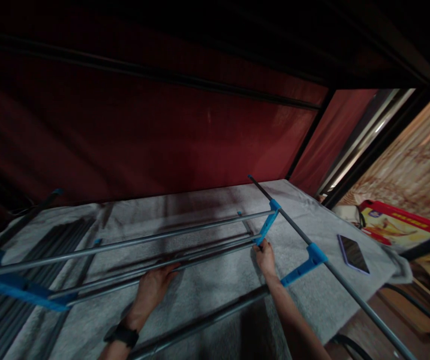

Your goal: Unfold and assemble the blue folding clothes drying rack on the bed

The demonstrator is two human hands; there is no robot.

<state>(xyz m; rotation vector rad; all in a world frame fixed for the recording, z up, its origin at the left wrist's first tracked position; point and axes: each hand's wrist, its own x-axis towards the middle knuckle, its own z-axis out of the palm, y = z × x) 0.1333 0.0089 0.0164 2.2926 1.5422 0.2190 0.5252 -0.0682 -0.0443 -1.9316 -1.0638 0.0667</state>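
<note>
A frame of grey metal tubes [139,242] joined by blue plastic brackets lies across the grey cloth. My left hand [155,287], below a dark wristband, is closed round the lower pair of long tubes near their middle. At the right, my right hand [265,257] grips the blue bracket [266,225] where those two tubes meet it. Another blue bracket [305,265] sits on the right side tube [361,300]. The left ends of the tubes enter a large blue bracket [23,290]. My fingertips are partly hidden behind the tubes and bracket.
Several loose grey tubes [15,310] lie at the left. A phone [353,254] rests near the right edge of the cloth-covered surface [335,300]. Beyond it is a red and yellow box [402,222]. A red panel [199,140] and dark metal bars stand behind.
</note>
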